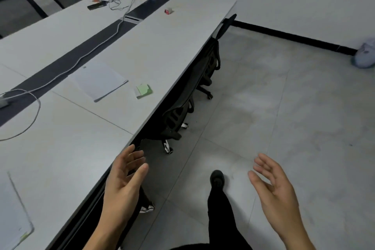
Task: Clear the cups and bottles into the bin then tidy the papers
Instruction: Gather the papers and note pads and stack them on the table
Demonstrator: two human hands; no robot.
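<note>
Beside the desk (pixel 60 158), left hand (pixel 121 186) and right hand (pixel 278 193) hang with grip spread, holding nothing; the papers (pixel 99 81) lie flat at mid-desk, left. Thin and floppy, they likely want lifting by a squared edge.

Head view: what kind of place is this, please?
Probably an office or meeting room: a long grey desk with a dark cable strip along it, black wheeled chairs pushed under it, and papers lying on top.

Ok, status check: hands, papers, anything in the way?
Left hand and right hand open, empty. Paper stack flat on the table, green note pad beside it. White cable runs behind the stack, not across it.
</note>
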